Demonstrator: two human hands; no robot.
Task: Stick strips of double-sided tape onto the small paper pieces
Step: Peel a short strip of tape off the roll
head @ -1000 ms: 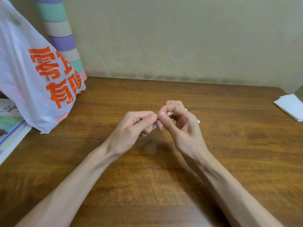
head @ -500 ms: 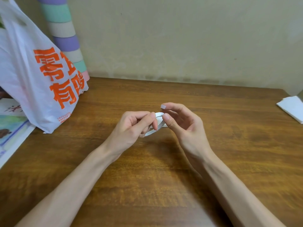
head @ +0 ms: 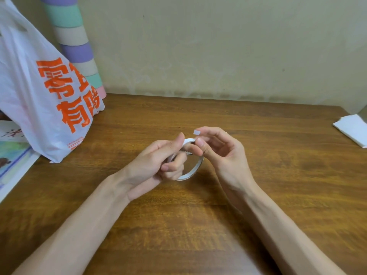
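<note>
**Now the tape end is up: peel slow, keep the roll still**

Carefully is the way to go: a small white piece [head: 197,132] sits stuck on the tip of the right forefinger, while the right thumb [head: 199,145] presses on the top of the tape roll [head: 191,169], probably working the free end loose. To pull a clean strip, I would judge the thumb should lift the end gently and draw it straight along the roll, not sideways, so it does not twist or stick to itself.

Left hand [head: 158,161] curls its fingers through and around the roll, thumb laid along its upper edge, holding it just above the wooden table [head: 258,195]. Right hand [head: 222,153] is half open, its other fingers loosely bent. Both forearms angle in from the near edge. White paper sheets [head: 351,129] lie well apart at the far right.
</note>
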